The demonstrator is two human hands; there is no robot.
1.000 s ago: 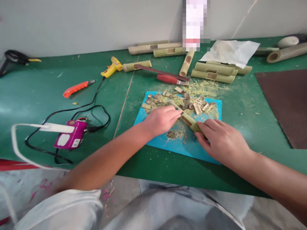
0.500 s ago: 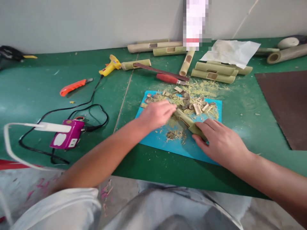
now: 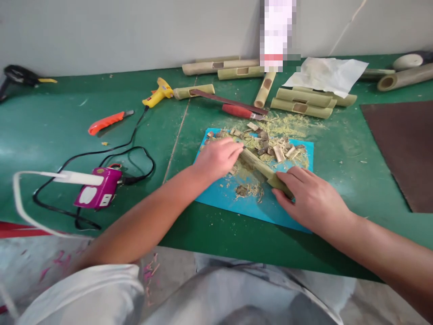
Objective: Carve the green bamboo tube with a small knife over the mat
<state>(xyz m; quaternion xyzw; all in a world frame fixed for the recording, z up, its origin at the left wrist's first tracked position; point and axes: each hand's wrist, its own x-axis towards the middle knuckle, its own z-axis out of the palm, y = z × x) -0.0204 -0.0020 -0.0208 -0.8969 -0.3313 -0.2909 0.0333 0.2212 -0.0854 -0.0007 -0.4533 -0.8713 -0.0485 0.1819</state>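
Observation:
A bamboo tube [image 3: 256, 163] with a notch cut in its side lies slanted above a blue sheet [image 3: 216, 194]. My right hand [image 3: 313, 196] is closed round its near end, thumb underneath. At the far end is my left hand [image 3: 221, 155], its fingers pinched together. A small dark bit shows at those fingertips, but I cannot make out what it is. Bamboo chips [image 3: 279, 153] and sawdust cover the back of the sheet, and a small heap of shavings [image 3: 248, 192] lies below the tube.
Behind the sheet lie a red-handled knife [image 3: 238, 111], a dark flat strip [image 3: 230, 100] and several notched bamboo tubes [image 3: 301, 108]. To the left are an orange cutter [image 3: 108, 123], a yellow glue gun [image 3: 158, 93] and a purple power adapter [image 3: 98, 188] with cords. A brown mat [image 3: 402, 153] lies right.
My left hand has shifted slightly left and away along the tube, so more of the tube's far part shows. The right hand keeps its grip. The whole view has shifted a little.

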